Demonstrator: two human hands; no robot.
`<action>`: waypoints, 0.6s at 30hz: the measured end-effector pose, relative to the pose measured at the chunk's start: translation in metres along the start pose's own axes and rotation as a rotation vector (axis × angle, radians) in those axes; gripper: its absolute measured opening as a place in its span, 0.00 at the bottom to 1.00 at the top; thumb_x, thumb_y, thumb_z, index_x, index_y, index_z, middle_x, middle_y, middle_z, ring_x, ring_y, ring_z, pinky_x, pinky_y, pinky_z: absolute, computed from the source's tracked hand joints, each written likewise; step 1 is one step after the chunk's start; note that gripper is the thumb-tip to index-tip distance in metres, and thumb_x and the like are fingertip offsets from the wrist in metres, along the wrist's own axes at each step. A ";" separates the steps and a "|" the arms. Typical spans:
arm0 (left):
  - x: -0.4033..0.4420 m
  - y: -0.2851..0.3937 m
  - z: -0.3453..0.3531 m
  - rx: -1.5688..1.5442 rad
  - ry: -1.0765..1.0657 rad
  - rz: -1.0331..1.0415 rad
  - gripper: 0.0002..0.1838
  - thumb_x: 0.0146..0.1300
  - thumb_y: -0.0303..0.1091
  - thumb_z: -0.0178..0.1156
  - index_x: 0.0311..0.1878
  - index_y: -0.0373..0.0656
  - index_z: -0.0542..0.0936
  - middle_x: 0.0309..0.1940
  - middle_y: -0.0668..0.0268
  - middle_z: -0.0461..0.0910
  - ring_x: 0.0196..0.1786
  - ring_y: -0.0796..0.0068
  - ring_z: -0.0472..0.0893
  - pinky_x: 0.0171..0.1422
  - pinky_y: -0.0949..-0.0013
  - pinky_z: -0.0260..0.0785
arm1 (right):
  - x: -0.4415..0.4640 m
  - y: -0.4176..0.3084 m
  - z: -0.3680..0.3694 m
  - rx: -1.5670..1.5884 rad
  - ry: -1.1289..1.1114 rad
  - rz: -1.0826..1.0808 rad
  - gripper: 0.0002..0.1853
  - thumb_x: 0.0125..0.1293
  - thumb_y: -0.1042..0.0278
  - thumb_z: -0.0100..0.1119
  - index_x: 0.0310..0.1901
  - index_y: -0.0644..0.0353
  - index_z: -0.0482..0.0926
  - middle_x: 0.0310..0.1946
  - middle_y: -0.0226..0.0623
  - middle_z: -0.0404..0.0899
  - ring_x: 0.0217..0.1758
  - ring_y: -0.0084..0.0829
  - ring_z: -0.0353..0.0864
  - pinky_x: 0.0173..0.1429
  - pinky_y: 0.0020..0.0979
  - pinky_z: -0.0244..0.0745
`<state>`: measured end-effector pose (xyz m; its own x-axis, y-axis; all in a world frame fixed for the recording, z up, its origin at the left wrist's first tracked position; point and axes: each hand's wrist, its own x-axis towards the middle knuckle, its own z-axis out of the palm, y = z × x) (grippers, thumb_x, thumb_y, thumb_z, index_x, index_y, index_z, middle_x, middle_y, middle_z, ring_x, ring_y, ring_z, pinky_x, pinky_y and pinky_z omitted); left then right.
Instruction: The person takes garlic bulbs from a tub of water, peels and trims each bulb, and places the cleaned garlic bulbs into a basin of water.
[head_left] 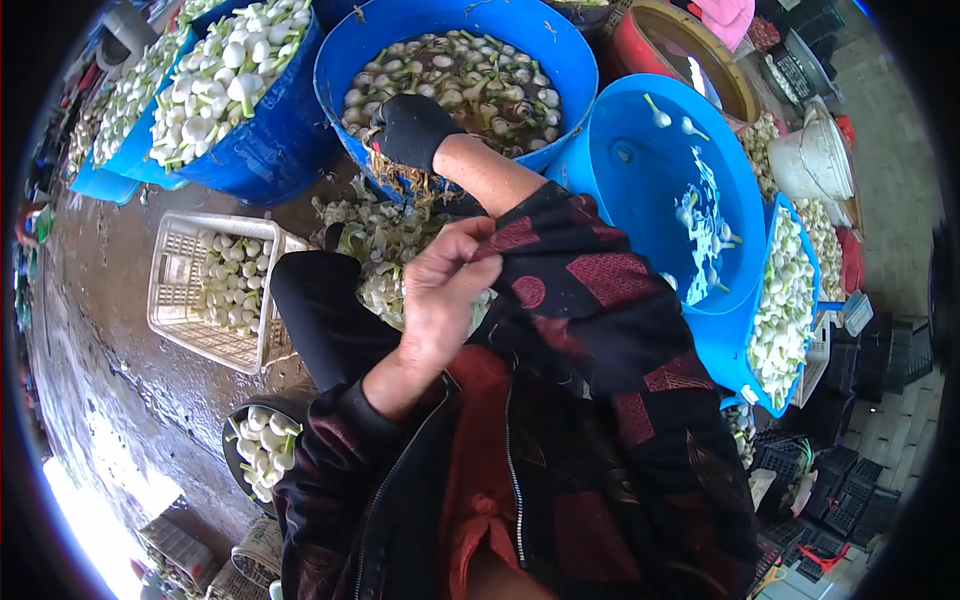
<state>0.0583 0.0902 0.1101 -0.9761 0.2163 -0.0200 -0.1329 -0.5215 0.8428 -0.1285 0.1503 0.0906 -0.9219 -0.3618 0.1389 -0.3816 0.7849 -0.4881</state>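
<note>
My left hand (445, 278), bare, pinches the cuff of the dark, red-patterned jacket sleeve (560, 262) on my right forearm. My right hand (415, 130), in a black glove, is curled closed over the near rim of a large blue tub (575, 50). A small reddish bit shows at its fingers, but what it holds is hidden. Peeled garlic bulbs (455, 75) with short stems lie in water in that tub. Brown stringy trimmings (400, 178) hang just below the gloved hand. A heap of pale green and white peelings (385, 245) lies between my knees.
A white plastic crate (165, 265) of bulbs and a dark bucket (240, 462) of bulbs stand at left. Blue tubs (260, 165) piled with garlic stand at upper left. At right, a light-blue tub (625, 215) holds water and a few bulbs, beside a white bucket (812, 165).
</note>
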 end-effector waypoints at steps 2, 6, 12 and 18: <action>-0.001 0.011 -0.004 0.019 -0.091 -0.044 0.03 0.57 0.24 0.57 0.29 0.39 0.73 0.41 0.67 0.75 0.41 0.84 0.70 0.50 0.77 0.63 | -0.003 0.002 0.003 0.036 -0.021 0.005 0.14 0.49 0.59 0.62 0.33 0.59 0.83 0.32 0.51 0.80 0.39 0.48 0.80 0.47 0.41 0.74; 0.005 0.014 -0.029 -0.024 -0.344 -0.250 0.08 0.53 0.29 0.59 0.36 0.37 0.75 0.44 0.62 0.77 0.46 0.77 0.74 0.54 0.72 0.64 | -0.007 -0.008 0.000 -0.092 -0.156 -0.133 0.13 0.50 0.59 0.62 0.33 0.58 0.83 0.31 0.49 0.81 0.38 0.46 0.81 0.45 0.41 0.74; 0.000 0.040 0.005 -0.231 -0.437 -0.410 0.23 0.46 0.28 0.70 0.46 0.36 0.74 0.40 0.68 0.78 0.47 0.79 0.75 0.55 0.72 0.67 | -0.017 -0.064 -0.023 -0.166 -0.285 -0.273 0.12 0.51 0.62 0.61 0.35 0.59 0.82 0.32 0.46 0.82 0.38 0.44 0.82 0.42 0.41 0.76; -0.004 0.079 0.016 0.222 -0.576 -0.508 0.21 0.50 0.30 0.70 0.47 0.33 0.78 0.48 0.61 0.78 0.50 0.74 0.75 0.55 0.68 0.68 | -0.025 -0.086 -0.031 -0.242 -0.340 -0.335 0.11 0.52 0.64 0.59 0.35 0.60 0.82 0.32 0.46 0.82 0.39 0.42 0.83 0.43 0.40 0.76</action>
<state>0.0541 0.0612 0.1850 -0.5551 0.8072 -0.2007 -0.4414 -0.0813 0.8936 -0.0746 0.1080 0.1560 -0.6882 -0.7235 -0.0536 -0.6931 0.6775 -0.2462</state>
